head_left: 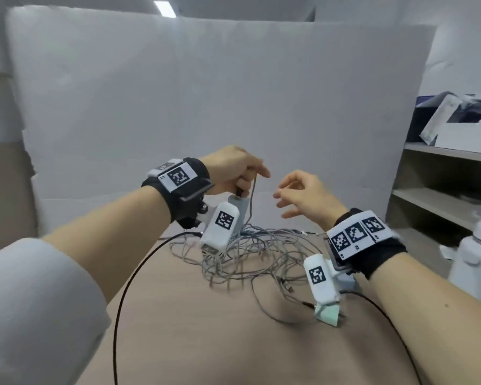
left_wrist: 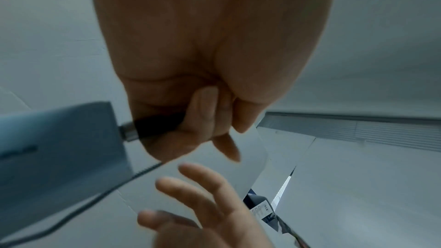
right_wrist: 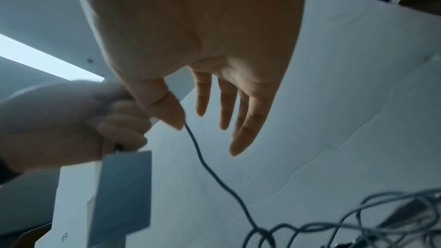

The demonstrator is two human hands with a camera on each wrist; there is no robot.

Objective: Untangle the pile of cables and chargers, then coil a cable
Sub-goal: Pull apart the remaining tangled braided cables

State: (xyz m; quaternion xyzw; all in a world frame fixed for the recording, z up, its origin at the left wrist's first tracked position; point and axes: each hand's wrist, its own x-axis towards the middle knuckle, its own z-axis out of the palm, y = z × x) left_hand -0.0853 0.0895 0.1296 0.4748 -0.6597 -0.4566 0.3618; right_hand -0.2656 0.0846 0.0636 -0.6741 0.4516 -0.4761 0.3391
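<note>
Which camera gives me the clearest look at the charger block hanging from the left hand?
The right wrist view: the charger block hangs below the left hand, whole face showing. The left wrist view crops it at the frame edge. In the head view the wrist camera hides most of it.

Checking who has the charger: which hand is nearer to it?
Left. The left hand grips the plug at the charger; the right hand hovers open beside it.

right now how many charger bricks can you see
2. One grey charger brick hangs by its plug from the left hand above the cable pile. One pale green charger lies on the table. The tangle may hide others.
</note>
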